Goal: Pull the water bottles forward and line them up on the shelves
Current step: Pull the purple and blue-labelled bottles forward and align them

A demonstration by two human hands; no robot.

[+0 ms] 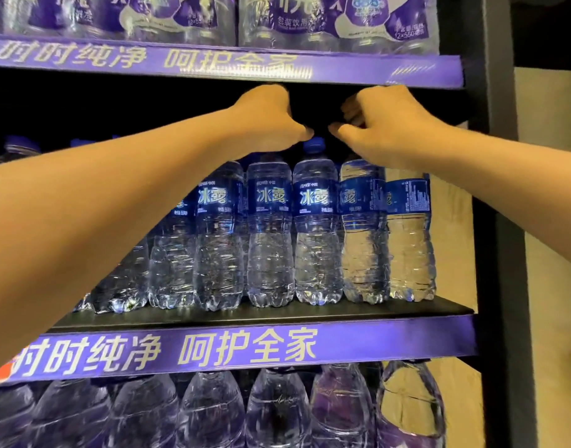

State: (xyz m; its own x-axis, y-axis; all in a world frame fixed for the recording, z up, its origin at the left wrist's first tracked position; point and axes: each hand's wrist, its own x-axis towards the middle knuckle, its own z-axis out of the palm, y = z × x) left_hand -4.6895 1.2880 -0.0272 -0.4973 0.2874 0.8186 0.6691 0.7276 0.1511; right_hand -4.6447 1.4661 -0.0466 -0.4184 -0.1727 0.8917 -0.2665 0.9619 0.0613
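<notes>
Ribbed clear plastic bottles (314, 231) are lined along the black shelf (277, 313). Left hand (271, 119) and right hand (379, 124) are curled over the caps; what is grasped cannot be told.

left hand (271, 121) | right hand (384, 124) | both over water bottles (314, 227) tops | middle shelf (261, 313)

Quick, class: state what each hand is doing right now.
Left hand: fingers curled over the bottle tops; what it grips cannot be told.
Right hand: fingers curled above the bottles; its hold is hidden too.
</notes>
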